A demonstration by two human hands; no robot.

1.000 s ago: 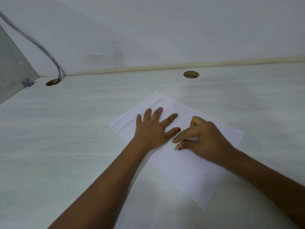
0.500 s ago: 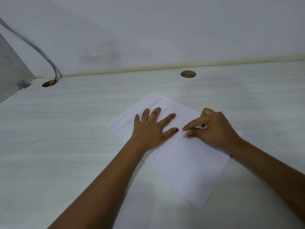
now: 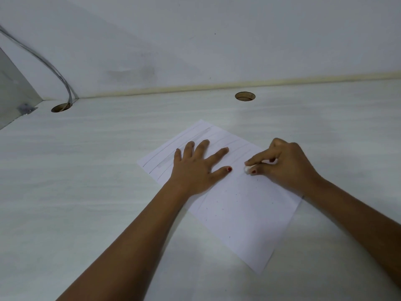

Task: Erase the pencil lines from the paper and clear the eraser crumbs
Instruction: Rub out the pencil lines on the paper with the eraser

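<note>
Several pencil lines (image 3: 169, 159) cross the far half of the paper (image 3: 249, 224), slanting from near-left to far-right, so their long axis runs away from you and rightward. Your left hand (image 3: 195, 168) lies flat across them, fingers straight and spread, pinning the sheet to the desk (image 3: 86, 192). Your right hand (image 3: 284, 166) pinches the white eraser (image 3: 247, 169) between thumb and forefinger, its tip on the paper just beside your left thumb. The lines lie beyond and left of the eraser. It is the nearer tool, I judge, so stroke along the slant. Dark crumbs (image 3: 236, 195) dot the near half.
</note>
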